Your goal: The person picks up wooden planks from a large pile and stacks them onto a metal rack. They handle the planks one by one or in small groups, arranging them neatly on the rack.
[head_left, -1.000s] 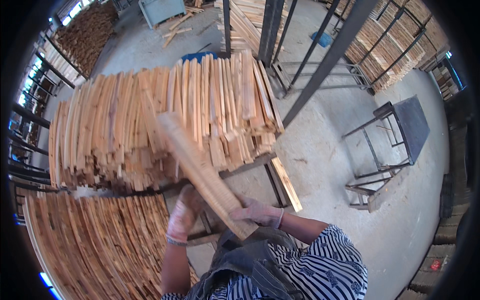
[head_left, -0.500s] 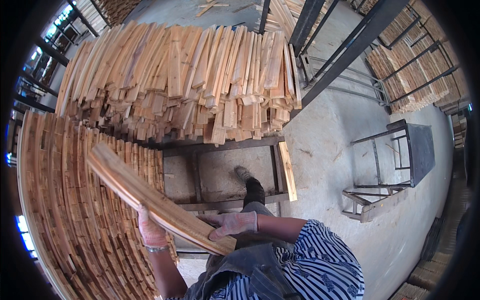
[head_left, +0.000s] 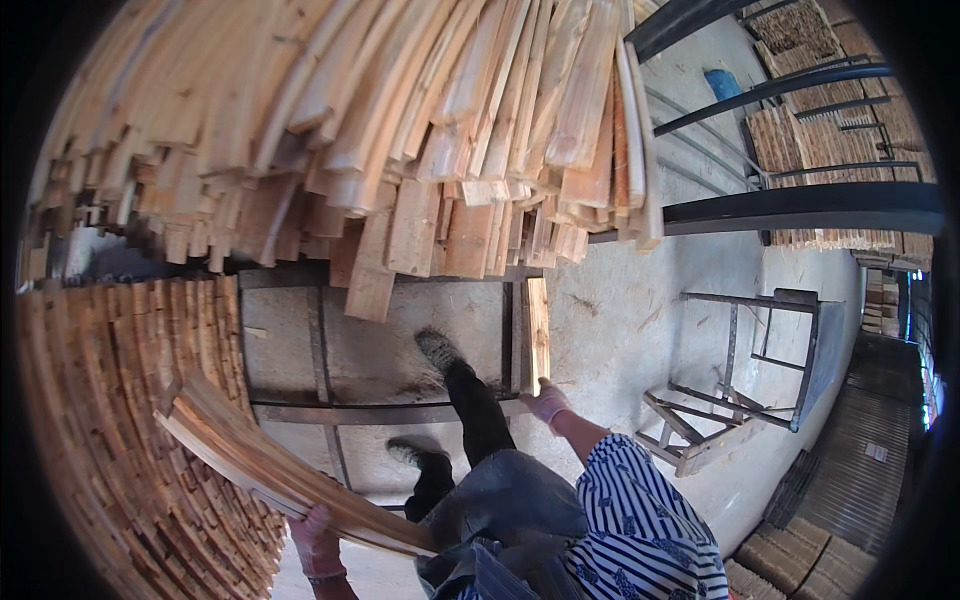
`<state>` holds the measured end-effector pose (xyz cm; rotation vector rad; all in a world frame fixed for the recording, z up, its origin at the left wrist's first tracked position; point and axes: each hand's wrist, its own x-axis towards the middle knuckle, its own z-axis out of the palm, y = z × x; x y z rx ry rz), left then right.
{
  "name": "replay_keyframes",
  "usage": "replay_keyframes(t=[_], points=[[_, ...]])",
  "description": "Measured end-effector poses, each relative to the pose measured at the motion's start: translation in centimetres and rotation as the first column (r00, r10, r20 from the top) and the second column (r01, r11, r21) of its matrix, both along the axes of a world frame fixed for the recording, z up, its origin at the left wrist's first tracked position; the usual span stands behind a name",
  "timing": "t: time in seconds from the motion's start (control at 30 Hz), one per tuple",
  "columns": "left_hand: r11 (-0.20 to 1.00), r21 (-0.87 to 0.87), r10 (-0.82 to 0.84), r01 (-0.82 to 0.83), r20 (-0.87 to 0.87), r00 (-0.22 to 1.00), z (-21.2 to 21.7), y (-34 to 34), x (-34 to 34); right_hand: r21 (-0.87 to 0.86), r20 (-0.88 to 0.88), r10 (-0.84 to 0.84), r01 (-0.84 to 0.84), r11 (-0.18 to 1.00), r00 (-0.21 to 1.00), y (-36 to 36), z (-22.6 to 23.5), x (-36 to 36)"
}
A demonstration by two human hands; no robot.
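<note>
My left hand point(head_left: 316, 542), in a pinkish work glove, is closed around the edge of a few long wooden boards point(head_left: 290, 470) stacked flat together. They slant from my apron up to the left, their far end over the stacked wood. My right hand point(head_left: 545, 405), gloved too, reaches forward and closes on the near end of a single narrow wooden board point(head_left: 538, 325). That board lies at the right end of a dark metal frame point(head_left: 390, 412). Part of the right fingers is hidden behind the board.
A big pile of loose boards point(head_left: 450, 150) juts toward me ahead. Tightly stacked wood point(head_left: 130, 400) fills the left. Dark metal posts point(head_left: 800, 208) cross at the upper right, and a metal stand point(head_left: 760, 370) is on the concrete floor. My foot point(head_left: 437, 348) is inside the frame.
My right hand has left the held boards and moved forward right onto the single board. The left hand has lowered with its boards. I have moved closer to the pile.
</note>
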<state>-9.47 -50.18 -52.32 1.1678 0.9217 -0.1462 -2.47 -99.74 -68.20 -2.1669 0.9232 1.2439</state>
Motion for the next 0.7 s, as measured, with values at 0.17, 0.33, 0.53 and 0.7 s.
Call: replay_keyframes(t=[0.17,0.33,0.53,0.7], points=[[0.987,-0.074,-0.154,0.143,-0.174,0.973,-5.4,-4.8,3.1,-0.204,0.029,-0.054,0.059,0.977,0.998,-6.6,-12.3,-1.3],[0.983,-0.021,-0.183,0.183,-0.007,0.983,-12.1,-5.9,2.8,-0.259,0.042,-0.089,0.097,0.961,0.995,-9.0,-21.8,1.1],[0.973,-0.098,-0.208,0.208,0.014,0.978,-15.9,-5.3,5.0,-0.292,0.246,-0.245,0.313,0.904,0.938,-12.6,-34.8,-1.5],[0.98,-0.07,-0.189,0.188,-0.006,0.982,-17.1,-4.8,4.1,-0.367,0.253,-0.261,0.342,0.865,0.931,-12.4,-37.9,-1.9]])
